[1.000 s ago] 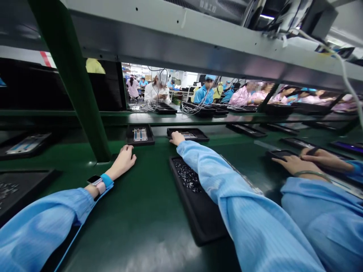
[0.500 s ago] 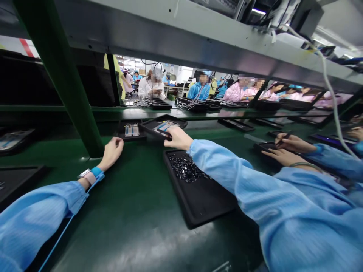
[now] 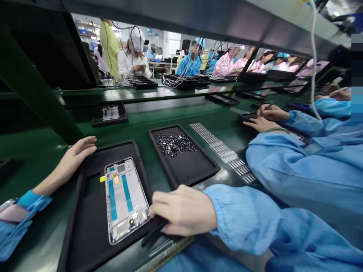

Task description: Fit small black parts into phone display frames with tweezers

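Note:
In front of me lies a black foam tray point(image 3: 87, 230), holding a silver phone frame point(image 3: 130, 200) with blue strips and a yellow tab. My right hand point(image 3: 184, 211) is closed at the tray's right edge, fingers curled over it. A dark slender tool, its kind unclear, shows under that hand. At the tray's far left corner, my left hand point(image 3: 76, 155) has its fingers stretched out, holding nothing; whether it touches the rim I cannot tell. Beside this tray is a second black tray point(image 3: 195, 170) with many small shiny dark parts point(image 3: 176, 143).
Strips of small pieces point(image 3: 224, 151) lie right of the parts tray. Another tray with a phone frame point(image 3: 110, 112) stands farther back. A co-worker's hands point(image 3: 266, 119) work at the right. A green post point(image 3: 42, 90) slants at the left, and a shelf point(image 3: 181, 22) spans overhead.
My right hand has pulled the tray with the phone frame from the back of the bench toward me. My left hand's fingers have straightened by its corner. The view has shifted.

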The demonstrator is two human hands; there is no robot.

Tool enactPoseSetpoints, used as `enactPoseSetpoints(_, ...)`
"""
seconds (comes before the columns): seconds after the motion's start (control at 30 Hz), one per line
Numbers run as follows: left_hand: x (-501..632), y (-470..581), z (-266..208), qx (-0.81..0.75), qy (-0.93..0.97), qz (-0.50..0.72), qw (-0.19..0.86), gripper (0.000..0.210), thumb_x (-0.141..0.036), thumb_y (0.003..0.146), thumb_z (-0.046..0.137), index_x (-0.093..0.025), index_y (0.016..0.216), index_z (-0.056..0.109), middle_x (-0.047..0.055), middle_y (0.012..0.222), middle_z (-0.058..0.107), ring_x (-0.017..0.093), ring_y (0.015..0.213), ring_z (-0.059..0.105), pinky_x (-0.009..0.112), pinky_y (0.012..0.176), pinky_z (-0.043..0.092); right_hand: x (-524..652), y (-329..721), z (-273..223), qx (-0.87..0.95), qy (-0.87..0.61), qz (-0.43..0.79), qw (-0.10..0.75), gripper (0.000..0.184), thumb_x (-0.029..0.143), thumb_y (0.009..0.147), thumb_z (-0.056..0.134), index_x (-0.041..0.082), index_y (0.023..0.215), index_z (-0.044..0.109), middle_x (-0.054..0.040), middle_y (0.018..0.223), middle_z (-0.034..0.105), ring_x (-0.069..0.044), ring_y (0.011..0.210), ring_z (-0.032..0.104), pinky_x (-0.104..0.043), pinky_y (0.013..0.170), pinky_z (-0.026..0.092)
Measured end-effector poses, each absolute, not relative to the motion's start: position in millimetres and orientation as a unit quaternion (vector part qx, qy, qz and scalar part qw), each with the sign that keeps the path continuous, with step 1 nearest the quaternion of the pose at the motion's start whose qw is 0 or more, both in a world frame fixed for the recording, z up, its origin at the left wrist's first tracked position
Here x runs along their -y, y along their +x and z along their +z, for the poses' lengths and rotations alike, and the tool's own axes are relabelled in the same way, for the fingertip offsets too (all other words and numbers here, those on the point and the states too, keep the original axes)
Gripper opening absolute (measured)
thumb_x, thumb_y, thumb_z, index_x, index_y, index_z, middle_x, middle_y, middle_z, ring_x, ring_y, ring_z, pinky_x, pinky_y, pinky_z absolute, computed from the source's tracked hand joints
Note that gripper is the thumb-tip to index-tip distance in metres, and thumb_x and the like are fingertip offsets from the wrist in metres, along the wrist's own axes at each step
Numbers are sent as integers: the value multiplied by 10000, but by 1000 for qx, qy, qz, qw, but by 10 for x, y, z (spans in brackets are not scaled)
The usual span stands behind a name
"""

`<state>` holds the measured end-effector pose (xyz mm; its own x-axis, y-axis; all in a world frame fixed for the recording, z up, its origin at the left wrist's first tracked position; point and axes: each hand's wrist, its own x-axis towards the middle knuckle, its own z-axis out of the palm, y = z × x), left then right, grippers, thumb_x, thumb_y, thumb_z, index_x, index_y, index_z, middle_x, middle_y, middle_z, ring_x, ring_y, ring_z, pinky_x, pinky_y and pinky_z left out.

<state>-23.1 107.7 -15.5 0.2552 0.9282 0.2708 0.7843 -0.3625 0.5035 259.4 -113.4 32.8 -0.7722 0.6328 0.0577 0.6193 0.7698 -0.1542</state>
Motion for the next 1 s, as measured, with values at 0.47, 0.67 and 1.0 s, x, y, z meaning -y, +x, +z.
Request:
enactPoseSetpoints(0.47, -595, 283, 26, -595, 764, 196, 153, 533, -434, 741, 329, -127, 1095, 581, 115, 1157, 616, 300, 1064, 554, 435, 978, 409, 316, 3637, 101, 784, -574, 97, 217, 108, 196, 818, 617, 123, 840, 693, -34, 775, 664, -101, 715, 593, -194, 678, 405)
enactPoseSetpoints(0.67, -617, 295, -4, -586, 772, 196, 152, 489, -444, 772, 335, -135, 1064, 578, 118, 1142, 606, 286, 1089, 535, 432, 994, 391, 335, 3593, 133, 790, -566, 94, 217, 94, 183, 806, 630, 132, 838, 703, -31, 770, 664, -105, 713, 596, -204, 678, 415)
enactPoseSetpoints(1.0, -623, 292, -20, -577, 777, 198, 156, 513, -459, 776, 350, -112, 1077, 578, 136, 1135, 599, 292, 1075, 537, 448, 982, 395, 386, 3522, 53, 775, -601, 68, 184, 142, 237, 807, 636, 116, 807, 710, -56, 781, 641, -123, 737, 590, -225, 690, 418)
